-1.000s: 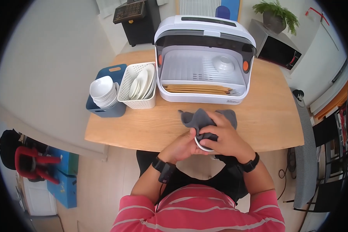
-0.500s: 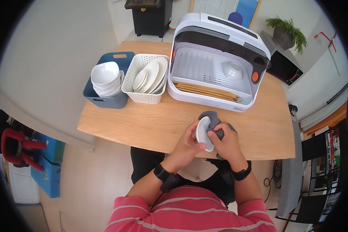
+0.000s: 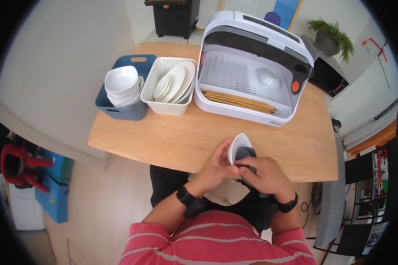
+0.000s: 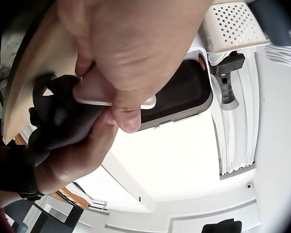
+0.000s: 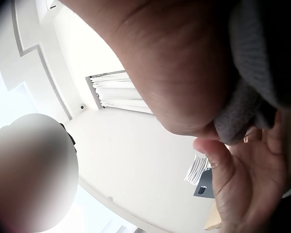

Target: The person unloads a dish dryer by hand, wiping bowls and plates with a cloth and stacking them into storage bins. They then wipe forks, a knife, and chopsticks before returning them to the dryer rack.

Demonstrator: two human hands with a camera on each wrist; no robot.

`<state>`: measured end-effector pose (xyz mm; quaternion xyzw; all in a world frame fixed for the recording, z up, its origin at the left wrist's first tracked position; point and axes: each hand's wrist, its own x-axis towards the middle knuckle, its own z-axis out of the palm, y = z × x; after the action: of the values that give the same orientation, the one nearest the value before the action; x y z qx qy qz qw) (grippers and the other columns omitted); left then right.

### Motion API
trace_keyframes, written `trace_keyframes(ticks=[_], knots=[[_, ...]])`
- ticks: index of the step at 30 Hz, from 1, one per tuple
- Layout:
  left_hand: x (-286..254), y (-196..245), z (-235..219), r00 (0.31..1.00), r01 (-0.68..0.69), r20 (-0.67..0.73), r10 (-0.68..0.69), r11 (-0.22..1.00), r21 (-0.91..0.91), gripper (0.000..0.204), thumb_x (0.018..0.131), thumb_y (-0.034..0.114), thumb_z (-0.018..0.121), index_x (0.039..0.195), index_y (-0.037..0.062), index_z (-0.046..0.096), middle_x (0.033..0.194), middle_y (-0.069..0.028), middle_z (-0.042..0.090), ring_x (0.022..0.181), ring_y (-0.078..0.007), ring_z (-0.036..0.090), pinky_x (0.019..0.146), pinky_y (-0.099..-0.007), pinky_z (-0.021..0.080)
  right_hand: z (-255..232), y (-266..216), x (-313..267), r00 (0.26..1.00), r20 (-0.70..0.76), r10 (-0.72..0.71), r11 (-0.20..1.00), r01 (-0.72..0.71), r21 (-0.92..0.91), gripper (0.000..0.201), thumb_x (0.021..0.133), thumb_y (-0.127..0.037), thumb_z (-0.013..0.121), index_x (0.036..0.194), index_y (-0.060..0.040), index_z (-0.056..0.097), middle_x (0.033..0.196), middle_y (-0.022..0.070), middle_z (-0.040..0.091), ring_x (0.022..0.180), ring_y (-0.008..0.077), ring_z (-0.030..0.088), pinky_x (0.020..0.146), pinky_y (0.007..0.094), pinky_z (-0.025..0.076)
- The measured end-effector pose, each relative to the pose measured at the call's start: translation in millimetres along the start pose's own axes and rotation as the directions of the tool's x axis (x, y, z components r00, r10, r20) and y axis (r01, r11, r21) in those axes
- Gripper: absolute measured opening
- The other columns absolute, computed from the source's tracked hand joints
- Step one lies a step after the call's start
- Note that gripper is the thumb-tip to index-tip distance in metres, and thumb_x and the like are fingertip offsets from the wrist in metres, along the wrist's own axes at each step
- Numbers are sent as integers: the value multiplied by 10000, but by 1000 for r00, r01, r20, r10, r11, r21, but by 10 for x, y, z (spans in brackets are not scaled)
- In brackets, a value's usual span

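Note:
My left hand grips a white bowl by its side, tilted up over the table's near edge. In the left wrist view, the thumb lies over the white rim. A dark grey cloth is bunched inside the bowl, and my right hand holds it there with its fingers curled around it. Part of the cloth hangs below that hand. Most of the bowl's inside is hidden by the cloth. The right wrist view shows the grey cloth close between the two hands.
A white dish cabinet with a raised dark lid stands at the back of the wooden table, holding chopsticks and an upturned bowl. Left of it are a white basket of plates and a blue bin with stacked bowls.
The bowl has turned in the hands, and its inside now faces the right hand. The cloth, earlier draped over the bowl, is now bunched within it. The head view has shifted.

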<state>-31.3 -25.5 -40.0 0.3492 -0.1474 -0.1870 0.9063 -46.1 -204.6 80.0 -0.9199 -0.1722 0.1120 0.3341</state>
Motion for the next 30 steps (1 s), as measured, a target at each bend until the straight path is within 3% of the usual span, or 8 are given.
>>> trace_keyframes(ticks=[6, 8, 11, 16, 18, 24, 26, 30], knots=[[62, -77, -53, 1000, 4, -9, -3, 996, 94, 1039, 839, 387, 866, 1606, 70, 241, 1554, -89, 421, 1413, -228, 446, 1154, -407, 412, -102, 450, -133, 985, -169, 46, 986, -72, -151, 268, 906, -285, 703, 1105, -114, 757, 908, 163, 743, 849, 360, 713, 757, 432, 556], [35, -89, -50, 1000, 7, 2, -7, 991, 136, 1038, 849, 446, 846, 1606, 72, 242, 1556, -90, 420, 1421, -231, 441, 1161, -415, 404, -94, 724, -190, 803, -596, -2, 974, -132, -181, 272, 888, -246, 743, 1109, -86, 748, 987, 161, 748, 900, 357, 709, 786, 425, 557], [-13, 118, 108, 989, 144, -47, -142, 989, 25, 1117, 808, 658, 787, 1592, 55, 267, 1542, -102, 434, 1420, -240, 448, 1172, -436, 391, -199, 1119, -389, 641, -767, 33, 961, -232, -152, 276, 875, -195, 764, 1115, -59, 737, 1043, 167, 744, 929, 366, 698, 804, 421, 556], [393, 700, 564, 981, 183, 19, -191, 962, 203, 1121, 763, 596, 860, 1567, 38, 314, 1506, -128, 463, 1403, -245, 459, 1150, -424, 408, -87, 1634, -718, 514, -856, -59, 959, -210, -192, 280, 839, -149, 787, 1097, -60, 725, 948, 153, 721, 856, 360, 679, 774, 421, 550], [830, 908, 757, 988, -22, 133, -77, 787, 617, 1073, 745, 445, 925, 1550, 31, 350, 1479, -122, 490, 1366, -246, 496, 1116, -414, 440, -46, 1707, -777, 486, -873, -42, 970, -189, -152, 285, 821, -135, 796, 1088, -66, 722, 910, 144, 708, 831, 354, 670, 757, 419, 546], [2469, 827, 840, 990, -90, 113, -81, 246, 965, 980, 746, 332, 929, 1503, -11, 409, 1455, -172, 537, 1314, -275, 562, 1085, -411, 464, -89, 1692, -803, 456, -889, -37, 988, -116, -101, 318, 763, -128, 814, 1063, -79, 722, 820, 121, 657, 743, 321, 640, 676, 416, 525], [2873, 717, 830, 983, -174, 185, -11, -391, 904, 948, 730, 350, 923, 1473, -1, 449, 1402, -234, 581, 1279, -347, 600, 1056, -408, 491, -77, 1753, -815, 429, -902, -51, 988, -110, -109, 314, 759, -146, 820, 1051, -79, 725, 810, 114, 653, 726, 311, 635, 660, 409, 520], [3383, 441, 808, 988, -150, 149, -42, -498, 854, 902, 722, 363, 905, 1443, 9, 496, 1376, -262, 601, 1273, -387, 599, 1049, -406, 498, -114, 1787, -839, 474, -879, -45, 993, -79, -93, 322, 744, -172, 829, 1039, -87, 732, 812, 111, 651, 726, 306, 634, 654, 400, 514]])
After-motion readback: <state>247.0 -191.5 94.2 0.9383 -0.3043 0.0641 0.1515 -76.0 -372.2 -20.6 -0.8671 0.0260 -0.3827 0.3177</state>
